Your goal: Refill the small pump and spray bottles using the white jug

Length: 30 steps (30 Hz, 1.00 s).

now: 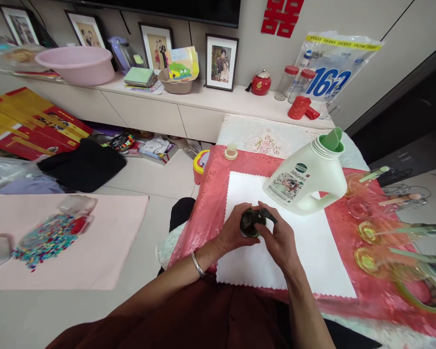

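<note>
Two hands meet over the white cloth (276, 242) at the near middle of the tabletop (385, 300), and both close on one small dark object (252, 222), apparently a pump cap. The left hand (234, 232) wraps it from the left and below, fingers curled round its round body. The right hand (281, 240) comes from the right, fingertips pinching the upper part, where a short dark spout points right and slightly away from the person. The object sits between the hands, raised just off the cloth or resting on it; which, I cannot tell. Neither hand is clearly nearer: both touch it.

Beyond the hands, up and to the right, a white bottle (305, 182) lies tilted on the cloth, its long axis running from lower left to upper right, its green open neck (330, 140) facing away from the hands. The bottle is near but apart from both hands, closer to the right one.
</note>
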{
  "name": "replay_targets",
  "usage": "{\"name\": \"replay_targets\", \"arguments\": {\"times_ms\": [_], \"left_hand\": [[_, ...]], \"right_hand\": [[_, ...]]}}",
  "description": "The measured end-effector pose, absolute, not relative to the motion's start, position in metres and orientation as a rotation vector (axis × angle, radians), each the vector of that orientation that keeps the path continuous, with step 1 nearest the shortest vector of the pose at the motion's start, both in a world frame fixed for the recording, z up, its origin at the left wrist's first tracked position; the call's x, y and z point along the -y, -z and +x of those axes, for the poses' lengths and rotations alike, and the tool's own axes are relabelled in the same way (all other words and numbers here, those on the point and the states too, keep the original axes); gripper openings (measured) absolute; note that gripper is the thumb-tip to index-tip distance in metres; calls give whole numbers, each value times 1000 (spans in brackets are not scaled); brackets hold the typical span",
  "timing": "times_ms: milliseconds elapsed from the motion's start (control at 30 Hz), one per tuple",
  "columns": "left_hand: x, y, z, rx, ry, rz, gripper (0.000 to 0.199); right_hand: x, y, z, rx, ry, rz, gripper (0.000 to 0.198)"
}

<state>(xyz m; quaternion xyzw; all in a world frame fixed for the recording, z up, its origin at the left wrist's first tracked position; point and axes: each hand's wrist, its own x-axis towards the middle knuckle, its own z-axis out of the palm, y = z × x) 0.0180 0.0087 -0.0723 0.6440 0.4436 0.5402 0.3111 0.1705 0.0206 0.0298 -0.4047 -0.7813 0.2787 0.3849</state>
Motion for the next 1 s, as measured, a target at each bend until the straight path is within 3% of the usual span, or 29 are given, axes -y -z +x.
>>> {"name": "replay_targets", "arguments": {"times_ms": [200,333,500,633,800,1000], "left_hand": [[-9,74,17,-1172,-1410,1717,102],[-9,79,16,-1131,-1414,1692,106],[-10,81,16,-1078,-1439,1673,107],[-9,77,16,-1077,-1454,1695,104],[-7,73,16,-1133,-1383,1622,107],[-5,75,16,-1127,-1397,1627,108]], "right_hand": [[-19,-27,167,1895,-655,-1081,25],[-20,-34,170,1864,-719,-1040,34],[-20,-79,181,1400,-886,-798,35],[-28,-112,211,1222,-652,-827,33],[-46,-63,248,1986,-548,-1407,37],[-43,13,225,2197,-602,-1502,33]]}}
